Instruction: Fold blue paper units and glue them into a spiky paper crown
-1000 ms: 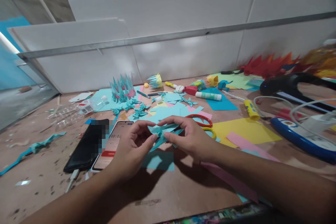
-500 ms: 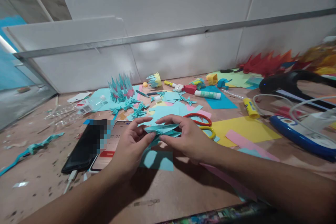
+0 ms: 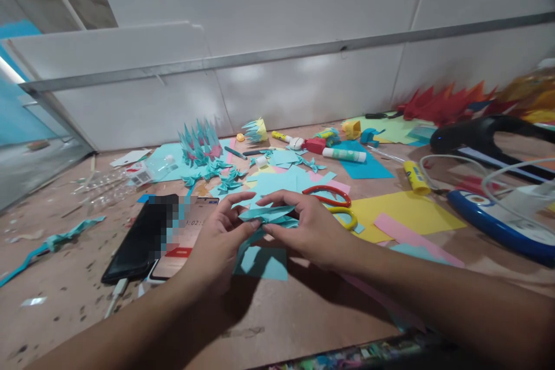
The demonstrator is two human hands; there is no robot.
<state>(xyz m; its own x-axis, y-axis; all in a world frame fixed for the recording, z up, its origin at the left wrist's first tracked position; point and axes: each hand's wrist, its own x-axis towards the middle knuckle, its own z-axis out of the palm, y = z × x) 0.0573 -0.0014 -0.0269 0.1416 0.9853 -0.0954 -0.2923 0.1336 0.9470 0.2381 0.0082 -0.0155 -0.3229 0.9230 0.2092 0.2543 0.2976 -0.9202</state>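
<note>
So we've got a folded piece of light-blue paper (image 3: 273,214) up between our two hands, just left of the scissors (image 3: 342,204). The left hand (image 3: 223,237) pinches one end, thumb in front and fingers arched behind. The right hand (image 3: 312,228) pretty much mirrors that, index finger curled over the top — no spread palms here, though we can't tell what the tucked-away outer fingers are doing. The thumbs sit close together, our guess being that thin layers would pop open or skew if only one end were held. The paper's also held up off the table (image 3: 260,324), likely so we can reach both faces of it.

The blades are out of sight, but the loops poke out past the right hand, probably an easy grab. Left of the scissors, beyond the left hand, there's a timer phone (image 3: 186,248) lying screen up, presumably for quick glances. The black phone (image 3: 134,248) is farther left with a cable at its near end, so maybe charging. Right of the scissors there's a yellow sheet (image 3: 403,202). Well behind the scissors and off to the left stands a spiky paper piece (image 3: 199,144) — back there our elbows probably can't crush it.
</note>
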